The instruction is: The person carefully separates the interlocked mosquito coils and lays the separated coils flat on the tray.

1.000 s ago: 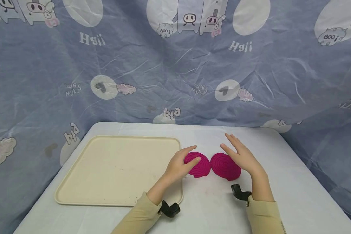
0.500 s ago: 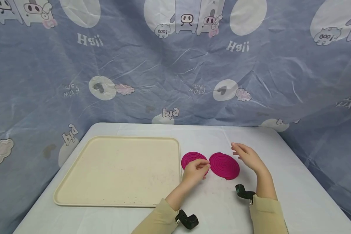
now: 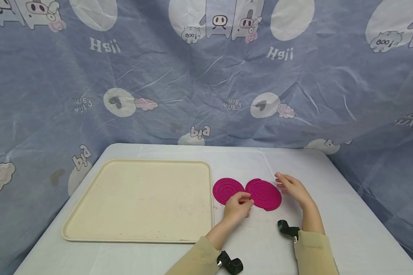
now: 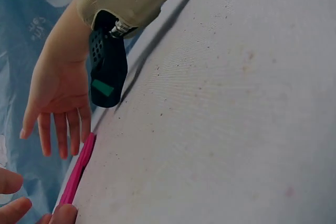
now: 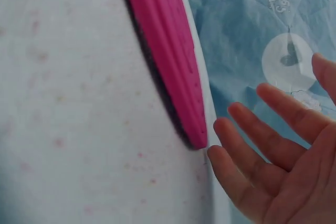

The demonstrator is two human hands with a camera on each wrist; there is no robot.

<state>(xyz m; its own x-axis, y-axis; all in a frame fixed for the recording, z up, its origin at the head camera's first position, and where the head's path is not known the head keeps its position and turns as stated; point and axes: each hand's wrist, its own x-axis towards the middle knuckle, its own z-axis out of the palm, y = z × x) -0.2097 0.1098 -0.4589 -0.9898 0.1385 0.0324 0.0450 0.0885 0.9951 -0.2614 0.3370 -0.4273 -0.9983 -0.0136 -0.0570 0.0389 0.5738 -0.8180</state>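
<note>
Two flat magenta spiral discs, wound from a thin strand, lie side by side on the white table. In the head view the left spiral disc (image 3: 227, 189) has its near edge partly hidden by my left hand (image 3: 236, 208). That hand is over the place where the discs meet, its fingers loosely bent; I see nothing held between them. Beyond it is the right spiral disc (image 3: 264, 194), seen edge-on in the right wrist view. My right hand (image 3: 292, 188) hovers by that disc's right side, fingers extended and slightly spread, holding nothing.
A large cream tray (image 3: 137, 202) takes up the left side of the white table (image 3: 337, 214). Small specks dot the table cover. Behind and around it hangs a blue printed cloth (image 3: 206, 84). Each wrist carries a black camera mount.
My left hand has moved right and nearer the body, from over the left disc to where the discs meet, its fingers more bent. My right hand has moved right and lower.
</note>
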